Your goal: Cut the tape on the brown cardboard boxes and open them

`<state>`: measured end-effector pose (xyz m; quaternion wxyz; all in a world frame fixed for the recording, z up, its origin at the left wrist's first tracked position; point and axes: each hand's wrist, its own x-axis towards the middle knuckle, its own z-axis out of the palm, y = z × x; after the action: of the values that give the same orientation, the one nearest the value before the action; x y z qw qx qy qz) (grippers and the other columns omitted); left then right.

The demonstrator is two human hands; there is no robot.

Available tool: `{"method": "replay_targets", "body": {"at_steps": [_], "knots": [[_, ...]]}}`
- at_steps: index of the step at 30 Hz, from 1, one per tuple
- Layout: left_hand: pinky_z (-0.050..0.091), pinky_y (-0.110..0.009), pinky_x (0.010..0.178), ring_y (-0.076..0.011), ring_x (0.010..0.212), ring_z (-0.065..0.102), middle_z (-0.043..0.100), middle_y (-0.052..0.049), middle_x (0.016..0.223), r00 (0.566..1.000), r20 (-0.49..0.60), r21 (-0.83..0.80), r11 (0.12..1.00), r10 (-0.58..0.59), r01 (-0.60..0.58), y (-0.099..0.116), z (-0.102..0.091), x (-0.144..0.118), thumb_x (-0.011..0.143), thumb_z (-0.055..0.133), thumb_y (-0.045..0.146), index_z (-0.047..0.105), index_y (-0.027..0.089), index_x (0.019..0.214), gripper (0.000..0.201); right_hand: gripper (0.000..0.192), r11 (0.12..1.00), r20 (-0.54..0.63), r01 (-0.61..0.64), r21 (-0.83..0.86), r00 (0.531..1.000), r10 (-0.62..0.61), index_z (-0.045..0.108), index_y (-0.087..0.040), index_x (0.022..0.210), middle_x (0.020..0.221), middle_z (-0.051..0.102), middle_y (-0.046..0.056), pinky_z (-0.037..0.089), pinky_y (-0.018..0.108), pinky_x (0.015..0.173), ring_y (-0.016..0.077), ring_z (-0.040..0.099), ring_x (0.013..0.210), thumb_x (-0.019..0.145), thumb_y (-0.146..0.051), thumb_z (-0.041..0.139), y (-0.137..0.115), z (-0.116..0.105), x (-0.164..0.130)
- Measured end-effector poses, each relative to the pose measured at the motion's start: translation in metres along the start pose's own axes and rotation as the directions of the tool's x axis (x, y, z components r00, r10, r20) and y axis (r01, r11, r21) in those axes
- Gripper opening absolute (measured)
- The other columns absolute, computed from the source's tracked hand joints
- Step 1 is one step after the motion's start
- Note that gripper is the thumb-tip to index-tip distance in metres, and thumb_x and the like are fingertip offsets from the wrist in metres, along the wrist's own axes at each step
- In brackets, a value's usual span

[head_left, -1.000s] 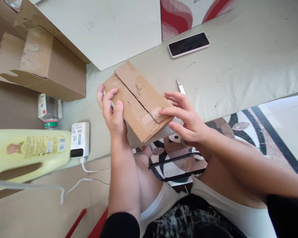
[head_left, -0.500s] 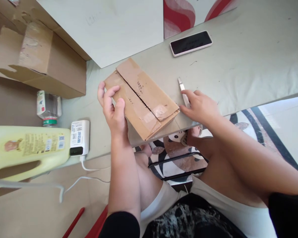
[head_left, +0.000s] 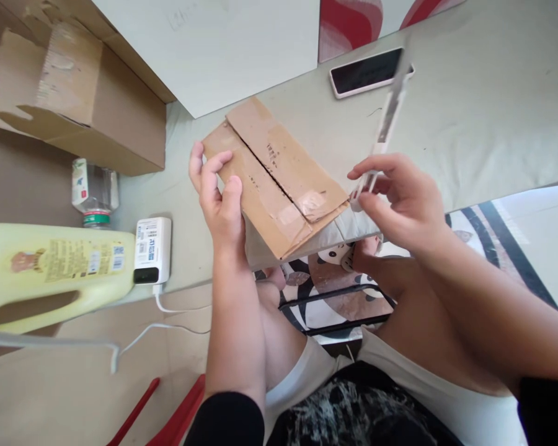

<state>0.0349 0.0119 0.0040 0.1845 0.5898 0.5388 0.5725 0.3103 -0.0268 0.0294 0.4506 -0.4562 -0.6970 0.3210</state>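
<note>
1. Your left hand (head_left: 221,201) grips the near left edge of the small cardboard box (head_left: 274,176), thumb on top and fingers curled over the side, pinning it at the front edge of the table (head_left: 469,124).
2. Far to the left of that hand, a yellow jug (head_left: 51,272) lies on its side with its label facing up.
3. Just beyond the jug, a clear bottle (head_left: 94,192) with a green cap lies near a large open carton (head_left: 74,105).
4. Beside the jug's right end sits a white power bank (head_left: 152,249), with a white cable running off its near end.
5. The small cardboard box lies flat and slanted, its two top flaps meeting along a dark seam, with bits of tape at the near right corner, which juts over the table's edge.
6. Behind the box, a pale flat board (head_left: 223,49) rests on the table.
7. Your right hand (head_left: 400,201) is just to the right of the box's taped corner, closed around the handle of a utility knife (head_left: 384,133), which points up and away and shows blurred.
8. Past the knife's tip, a phone (head_left: 367,71) lies screen up on the table.
</note>
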Motion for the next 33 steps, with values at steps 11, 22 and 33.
{"method": "replay_targets", "body": {"at_steps": [11, 22, 33], "knots": [[0.026, -0.045, 0.129, -0.0306, 0.154, 0.030, 0.040, -0.003, 0.156, 1.000, -0.010, 0.013, 0.999, 0.030, -0.029, -0.007, 0.001, 0.003, 0.083, 0.058, 0.068, 0.065, 0.029, 0.111, 0.049, 0.008, 0.826, -0.124, 0.552, -0.113, 0.817, -0.563, 0.060, -0.026, 0.086, 0.061, 0.047, -0.003, 0.036, 0.030, 0.046, 0.0121, 0.043, 0.051, 0.092, -0.031, 0.061, -0.028, 0.009, -0.013], [0.021, -0.048, 0.131, -0.0290, 0.158, 0.021, 0.037, 0.000, 0.159, 1.000, 0.003, -0.028, 1.000, 0.004, -0.004, -0.005, 0.000, 0.001, 0.083, 0.061, 0.064, 0.065, 0.031, 0.110, 0.043, 0.020, 0.804, 0.067, 0.574, -0.157, 0.818, -0.571, 0.060, -0.021, 0.086, 0.055, 0.050, -0.004, 0.034, 0.029, 0.041, 0.0109, 0.042, 0.045, 0.074, -0.005, 0.055, -0.051, 0.009, -0.025], [0.021, -0.047, 0.130, -0.0287, 0.158, 0.021, 0.040, -0.001, 0.157, 0.999, -0.006, -0.013, 0.999, 0.037, -0.037, -0.003, 0.000, 0.002, 0.083, 0.060, 0.064, 0.066, 0.031, 0.110, 0.043, 0.016, 0.868, 0.033, 0.447, -0.217, 0.892, -0.451, 0.060, -0.023, 0.089, 0.057, 0.060, -0.004, 0.044, 0.024, 0.045, 0.0094, 0.052, 0.045, 0.081, -0.009, 0.056, -0.055, 0.016, -0.025]]}}
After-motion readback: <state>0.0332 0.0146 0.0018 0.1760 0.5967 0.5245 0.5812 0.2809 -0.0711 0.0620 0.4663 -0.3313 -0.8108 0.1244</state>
